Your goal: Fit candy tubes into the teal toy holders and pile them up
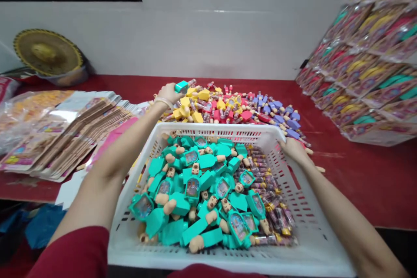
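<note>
Holding one teal toy [181,87], the left hand [168,94], banded at the wrist, hangs just beyond the far-left corner of a white plastic basket [221,127], beside the heap of yellow toys [197,117]; its fingers are closed on the piece. Right hand [293,150]: at the far-right corner of the same basket, fingers clamped over the rim. Basket contents: a loose pile of teal toys with tan heads [206,163], several with clear windows, filling left and middle; a bank of clear tubes with yellow ends [280,221] along the right. On the red tabletop [355,178], behind: yellow toys, then red toys [246,116], then purple toys [293,124], the heaps running together. Left: fanned printed cards [81,132] and a clear plastic bag [13,117]. Farther back: a round woven piece [48,52]. Right: tall stacked packaged toys [368,69]. Handling, by judgement: teal toy light, stiff and smooth, perhaps slippery, its clear parts likeliest to scratch or crack; best gripped by the flat sides of the coloured body. Basket rigid, probably weighty when so filled; best held by opposite rims.
</note>
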Demonstrator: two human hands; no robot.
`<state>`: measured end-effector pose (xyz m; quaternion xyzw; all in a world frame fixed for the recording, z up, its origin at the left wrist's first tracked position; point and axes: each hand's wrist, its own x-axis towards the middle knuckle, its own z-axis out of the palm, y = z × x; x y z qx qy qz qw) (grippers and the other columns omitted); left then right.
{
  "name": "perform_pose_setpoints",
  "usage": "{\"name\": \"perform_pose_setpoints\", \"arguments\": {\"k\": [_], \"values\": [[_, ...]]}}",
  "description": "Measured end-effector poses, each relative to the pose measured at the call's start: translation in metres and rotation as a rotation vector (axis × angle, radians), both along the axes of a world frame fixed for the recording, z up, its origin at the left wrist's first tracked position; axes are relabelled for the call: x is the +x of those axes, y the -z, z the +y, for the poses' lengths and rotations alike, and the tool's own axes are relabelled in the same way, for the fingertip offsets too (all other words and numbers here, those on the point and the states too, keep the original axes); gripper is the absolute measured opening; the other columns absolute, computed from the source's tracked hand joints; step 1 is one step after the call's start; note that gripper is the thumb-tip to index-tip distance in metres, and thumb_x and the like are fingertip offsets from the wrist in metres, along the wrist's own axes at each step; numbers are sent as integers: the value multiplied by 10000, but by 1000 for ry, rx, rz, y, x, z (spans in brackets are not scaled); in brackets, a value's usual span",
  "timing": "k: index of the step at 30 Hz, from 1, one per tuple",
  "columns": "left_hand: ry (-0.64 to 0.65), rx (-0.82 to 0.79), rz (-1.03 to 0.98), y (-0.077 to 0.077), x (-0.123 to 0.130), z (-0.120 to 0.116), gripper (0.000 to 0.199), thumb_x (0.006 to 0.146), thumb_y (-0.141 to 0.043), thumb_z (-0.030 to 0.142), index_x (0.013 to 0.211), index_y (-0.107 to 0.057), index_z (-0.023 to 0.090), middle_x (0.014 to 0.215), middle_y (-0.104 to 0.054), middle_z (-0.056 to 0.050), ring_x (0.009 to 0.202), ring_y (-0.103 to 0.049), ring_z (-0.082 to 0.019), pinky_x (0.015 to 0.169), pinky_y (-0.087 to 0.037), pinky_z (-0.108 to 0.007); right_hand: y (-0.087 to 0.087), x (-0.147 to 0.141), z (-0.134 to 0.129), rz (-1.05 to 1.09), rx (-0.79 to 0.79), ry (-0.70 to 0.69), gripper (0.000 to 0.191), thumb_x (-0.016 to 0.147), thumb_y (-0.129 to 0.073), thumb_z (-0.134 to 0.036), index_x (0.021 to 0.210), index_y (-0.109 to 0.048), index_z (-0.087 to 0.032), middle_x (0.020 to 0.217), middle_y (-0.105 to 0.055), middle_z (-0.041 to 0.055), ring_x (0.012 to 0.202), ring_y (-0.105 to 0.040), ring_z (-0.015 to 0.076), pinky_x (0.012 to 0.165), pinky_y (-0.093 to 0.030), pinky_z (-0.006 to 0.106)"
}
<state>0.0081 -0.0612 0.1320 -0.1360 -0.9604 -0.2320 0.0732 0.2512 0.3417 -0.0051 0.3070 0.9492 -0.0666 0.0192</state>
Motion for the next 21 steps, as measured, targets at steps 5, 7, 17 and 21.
{"name": "perform_pose_setpoints", "arguments": {"k": [5,7,17,21], "values": [[184,11,-109,15,14,12,575,779,-632,333,1289,-491,108,1150,-631,-156,997,-623,-246,828,-490,-341,2,2,-2,-5,13,40,492,939,-365,-420,1159,-588,-41,996,-667,228,949,-629,313,777,-429,348],[292,-36,-119,27,33,23,623,769,-637,334,1322,-458,111,1234,-587,-158,1094,-579,-263,911,-459,-361,1,10,-8,35,63,69,522,945,-336,-424,1265,-497,-44,1068,-639,239,984,-601,341,793,-421,391],[811,-379,-216,128,176,173,696,667,-738,502,1278,-538,235,1414,-449,-134,1291,-372,-387,1058,-253,-597,11,-7,-73,-68,181,-419,340,946,-357,-261,1169,-572,-120,1122,-639,171,1060,-555,273,886,-368,348],[780,-487,-280,161,184,194,649,605,-798,452,1203,-587,314,1417,-446,-82,1282,-352,-423,1016,-224,-669,27,-9,-63,-244,94,-428,308,968,-416,-315,1147,-582,-127,1061,-654,130,938,-619,214,797,-458,333]]}}
